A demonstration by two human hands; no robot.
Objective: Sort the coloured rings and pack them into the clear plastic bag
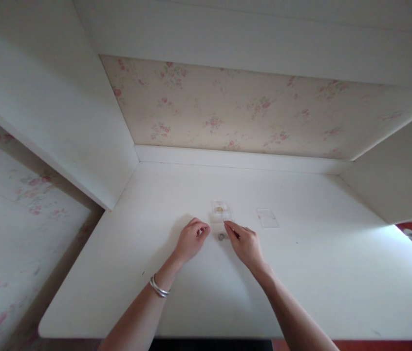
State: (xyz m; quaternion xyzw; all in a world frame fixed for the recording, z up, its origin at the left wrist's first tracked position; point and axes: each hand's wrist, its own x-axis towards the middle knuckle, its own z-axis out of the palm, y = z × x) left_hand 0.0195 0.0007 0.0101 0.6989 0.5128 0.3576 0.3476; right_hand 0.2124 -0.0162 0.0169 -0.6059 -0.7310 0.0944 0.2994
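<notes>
Both pinched narrow, contents unclear: our left hand, right hand; grey piece between; box mid-frame; panel right, sides slanting lower-right.

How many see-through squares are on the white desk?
2. The first square is at the tips of the right hand, with a small gold-coloured thing in or on it. The second square lies off to its right. I can't see any others.

Surface: smooth, soft sheen. Square case and flat square plate: clear, smooth plastic by look. Small round piece: dull, metal-looking. Bangle: polished metal. Floral wallpaper: matt, papery.
</notes>
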